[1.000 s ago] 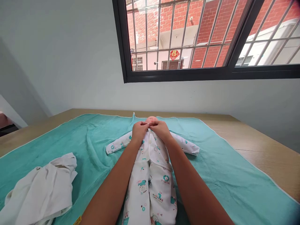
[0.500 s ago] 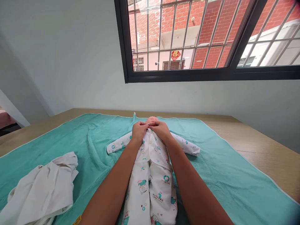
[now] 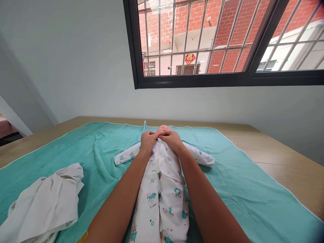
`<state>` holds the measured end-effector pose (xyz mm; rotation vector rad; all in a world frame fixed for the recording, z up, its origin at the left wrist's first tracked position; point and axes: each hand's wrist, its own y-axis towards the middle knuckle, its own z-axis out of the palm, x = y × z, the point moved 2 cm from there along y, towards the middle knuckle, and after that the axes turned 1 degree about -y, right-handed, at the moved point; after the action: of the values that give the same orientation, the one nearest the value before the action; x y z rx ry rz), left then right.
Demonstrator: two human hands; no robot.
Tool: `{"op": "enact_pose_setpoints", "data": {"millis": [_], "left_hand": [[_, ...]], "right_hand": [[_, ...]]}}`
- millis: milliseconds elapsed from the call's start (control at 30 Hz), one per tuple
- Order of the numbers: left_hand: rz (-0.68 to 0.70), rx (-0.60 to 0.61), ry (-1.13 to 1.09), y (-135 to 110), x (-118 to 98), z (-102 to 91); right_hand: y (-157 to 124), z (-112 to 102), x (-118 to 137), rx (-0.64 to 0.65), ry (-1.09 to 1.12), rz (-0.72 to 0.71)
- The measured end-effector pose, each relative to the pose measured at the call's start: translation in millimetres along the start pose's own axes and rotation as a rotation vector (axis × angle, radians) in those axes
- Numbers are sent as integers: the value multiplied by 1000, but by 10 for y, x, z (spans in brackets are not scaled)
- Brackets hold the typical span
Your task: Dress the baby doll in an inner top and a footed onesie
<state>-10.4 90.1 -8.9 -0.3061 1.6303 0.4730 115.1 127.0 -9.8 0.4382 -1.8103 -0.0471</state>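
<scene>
A baby doll (image 3: 162, 128) lies on its back on a teal towel (image 3: 240, 182), dressed in a white romper (image 3: 162, 189) printed with small animals. Only the top of its head shows behind my hands. My left hand (image 3: 148, 141) and my right hand (image 3: 173, 140) meet at the romper's neckline, both with fingers pinched on the fabric edges there. The sleeves spread out to either side, and the legs run toward me between my forearms.
A crumpled white cloth (image 3: 45, 202) lies on the towel at the near left. The towel covers a wooden table (image 3: 283, 158) that stands against a pale wall under a barred window (image 3: 202, 40). Bare wood shows at the right and along the far edge.
My hands stay pinched at the neckline and have shifted only slightly, a little up the doll's chest. The view has moved a little.
</scene>
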Motion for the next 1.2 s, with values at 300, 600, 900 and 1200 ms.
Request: {"op": "enact_pose_setpoints", "data": {"millis": [300, 600, 900, 1200], "left_hand": [[142, 20, 159, 90, 38, 35], [86, 55, -58, 86, 48, 52], [-54, 96, -261, 33, 48, 33], [-112, 151, -349, 39, 40, 28]], "right_hand": [[37, 44, -35, -61, -42, 45], [59, 53, -60, -107, -119, -72], [52, 60, -74, -147, -93, -273], [60, 43, -89, -267, -209, -411]]}}
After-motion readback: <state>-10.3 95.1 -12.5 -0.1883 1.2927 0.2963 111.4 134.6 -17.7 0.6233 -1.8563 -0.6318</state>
